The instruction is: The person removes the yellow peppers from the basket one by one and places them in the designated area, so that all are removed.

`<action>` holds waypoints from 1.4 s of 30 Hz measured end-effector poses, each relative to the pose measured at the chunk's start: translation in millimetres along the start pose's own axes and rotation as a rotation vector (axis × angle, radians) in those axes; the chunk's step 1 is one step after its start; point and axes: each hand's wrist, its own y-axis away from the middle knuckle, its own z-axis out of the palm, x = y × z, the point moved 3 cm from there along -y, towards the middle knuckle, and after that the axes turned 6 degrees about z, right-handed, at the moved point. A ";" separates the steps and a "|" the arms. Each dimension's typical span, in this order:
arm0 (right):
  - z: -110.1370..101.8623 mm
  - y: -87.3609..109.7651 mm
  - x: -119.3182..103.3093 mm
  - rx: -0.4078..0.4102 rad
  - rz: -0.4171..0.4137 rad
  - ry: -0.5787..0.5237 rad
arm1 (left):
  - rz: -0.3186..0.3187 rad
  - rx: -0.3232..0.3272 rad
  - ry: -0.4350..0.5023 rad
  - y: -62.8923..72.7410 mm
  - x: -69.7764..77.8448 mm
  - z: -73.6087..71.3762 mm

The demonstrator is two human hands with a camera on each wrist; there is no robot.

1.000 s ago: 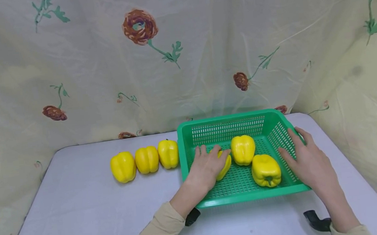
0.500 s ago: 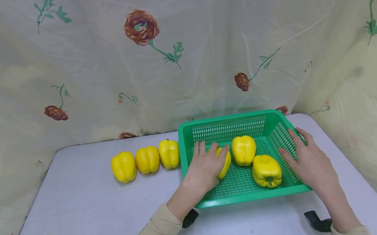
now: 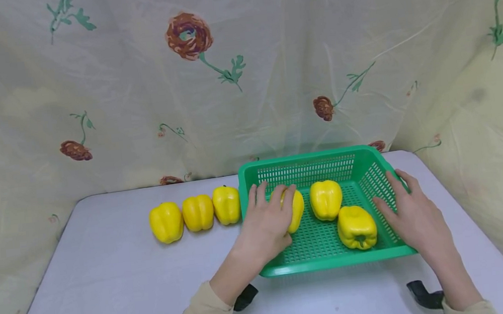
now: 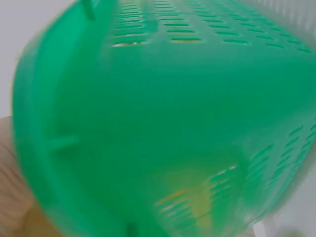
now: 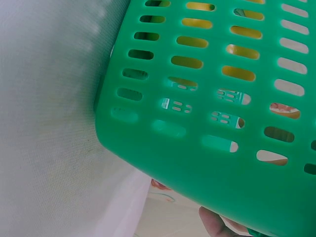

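A green plastic basket (image 3: 330,264) stands on the table. My left hand (image 3: 265,226) reaches over its left side and grips a yellow bell pepper (image 3: 298,212), which the fingers partly cover. Two more yellow peppers lie inside, one upright in the middle (image 3: 326,200) and one on its side (image 3: 357,227) with its stem facing me. At the basket's right rim, my right hand (image 3: 416,219) holds on with its thumb inside. Slotted green basket wall (image 4: 163,108) fills most of the left wrist view. Yellow shows through the slots of the basket wall (image 5: 197,133) in the right wrist view.
Left of the basket, three yellow bell peppers (image 3: 198,213) stand in a row on the white-covered table (image 3: 122,280). A flowered curtain (image 3: 246,102) hangs behind the table and along its right side. Each wrist wears a black mount (image 3: 425,296).
My left hand has shifted left and slightly away from me, and the pepper has moved with it. My right hand stays at the rim.
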 end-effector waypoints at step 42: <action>-0.3 -0.9 1.1 -0.004 -0.008 -0.001 | -0.175 0.242 0.012 64.3 -53.2 -44.5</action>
